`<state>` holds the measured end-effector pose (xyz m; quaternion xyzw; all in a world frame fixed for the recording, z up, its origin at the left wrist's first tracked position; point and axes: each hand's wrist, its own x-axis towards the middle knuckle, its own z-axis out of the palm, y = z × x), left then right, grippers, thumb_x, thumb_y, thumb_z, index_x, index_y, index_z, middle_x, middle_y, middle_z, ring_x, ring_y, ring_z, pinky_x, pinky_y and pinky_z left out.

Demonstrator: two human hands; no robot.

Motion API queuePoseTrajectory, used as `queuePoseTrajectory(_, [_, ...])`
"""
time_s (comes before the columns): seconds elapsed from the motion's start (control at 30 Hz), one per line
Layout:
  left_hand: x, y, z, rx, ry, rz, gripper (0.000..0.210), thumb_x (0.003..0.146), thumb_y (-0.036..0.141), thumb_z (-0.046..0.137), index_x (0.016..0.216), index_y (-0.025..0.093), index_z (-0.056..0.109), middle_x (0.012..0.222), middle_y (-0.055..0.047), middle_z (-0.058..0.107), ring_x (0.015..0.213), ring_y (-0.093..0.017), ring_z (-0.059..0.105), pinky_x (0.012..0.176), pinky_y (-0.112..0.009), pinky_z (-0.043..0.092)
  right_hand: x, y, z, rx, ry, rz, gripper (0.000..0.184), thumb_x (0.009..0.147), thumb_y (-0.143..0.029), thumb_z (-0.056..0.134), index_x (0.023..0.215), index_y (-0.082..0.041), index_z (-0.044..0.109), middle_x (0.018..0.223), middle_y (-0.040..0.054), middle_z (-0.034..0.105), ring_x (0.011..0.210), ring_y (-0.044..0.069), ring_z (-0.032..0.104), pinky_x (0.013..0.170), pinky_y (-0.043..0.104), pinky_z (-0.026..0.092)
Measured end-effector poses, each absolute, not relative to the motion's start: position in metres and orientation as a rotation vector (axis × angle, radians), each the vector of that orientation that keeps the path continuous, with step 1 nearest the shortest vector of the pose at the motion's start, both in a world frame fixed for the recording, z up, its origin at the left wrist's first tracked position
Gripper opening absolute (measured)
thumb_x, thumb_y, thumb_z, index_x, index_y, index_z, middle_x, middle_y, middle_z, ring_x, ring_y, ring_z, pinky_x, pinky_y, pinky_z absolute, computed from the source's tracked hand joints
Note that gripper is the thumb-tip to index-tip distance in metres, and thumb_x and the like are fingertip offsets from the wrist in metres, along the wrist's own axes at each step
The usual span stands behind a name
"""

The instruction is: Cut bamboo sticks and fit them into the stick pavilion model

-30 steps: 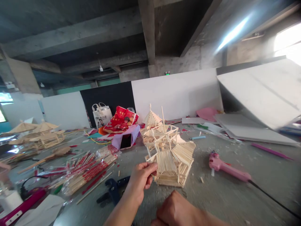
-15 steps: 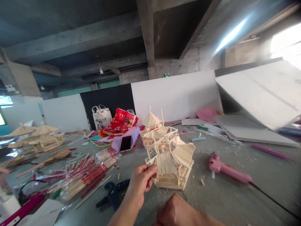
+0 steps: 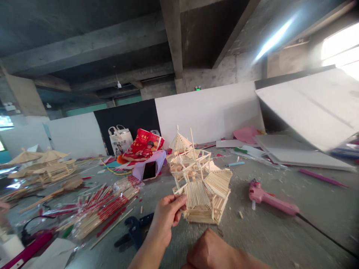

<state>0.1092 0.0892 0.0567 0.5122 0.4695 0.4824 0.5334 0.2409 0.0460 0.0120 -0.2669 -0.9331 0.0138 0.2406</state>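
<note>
Right hand at 6 o'clock, bottom edge: a closed fist, contents impossible to tell. Left hand just above at 7 o'clock, fingers pinched onto the near-left corner of the pale wooden-stick pavilion model. Model: tiered, slatted roof panels over a stick-built base, spire upright, resting on the grey tabletop, at 1 o'clock from the left hand. Dark blue clamp at 9 o'clock of the wrist. Pink glue gun at 3 o'clock, well apart. Pink-cased phone at 11 o'clock, farther back.
</note>
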Motion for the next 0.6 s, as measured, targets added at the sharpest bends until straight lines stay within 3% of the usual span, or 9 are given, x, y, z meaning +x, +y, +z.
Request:
queuePoseTrajectory(0.17, [0.1088,0.0867,0.0561,1.224,1.115,1.151,0.027,0.068,0.036,0.063,0.062,0.012,0.054,0.053,0.003,0.052,0.032,0.001,0.029,0.032,-0.015,0.011,0.2408,0.0433,0.0178,-0.755,-2.602,0.032,0.027,0.079,-0.029,0.051,0.058,-0.016,0.062,0.063,0.0025,0.062,0.063,0.014,0.055,0.064,0.027,0.041])
queuePoseTrajectory(0.33, [0.1107,0.0875,0.0584,1.232,1.119,1.157,0.027,0.068,0.036,0.063,0.062,0.012,0.054,0.052,0.004,0.051,0.032,0.001,0.029,0.032,-0.015,0.011,0.2408,0.0418,0.0210,-0.761,-2.573,0.005,0.023,0.079,-0.026,0.051,0.061,-0.015,0.062,0.078,0.0052,0.065,0.078,0.017,0.056,0.068,0.027,0.041])
queuePoseTrajectory(0.6, [0.1087,0.0879,0.0571,1.249,1.129,1.156,0.028,0.068,0.037,0.062,0.062,0.012,0.053,0.054,0.003,0.052,0.032,0.001,0.030,0.032,-0.015,0.011,0.2403,0.0441,0.0151,-0.799,-2.639,-0.049,0.028,0.079,-0.030,0.051,0.058,-0.016,0.062,0.057,0.0013,0.060,0.057,0.013,0.052,0.057,0.024,0.038])
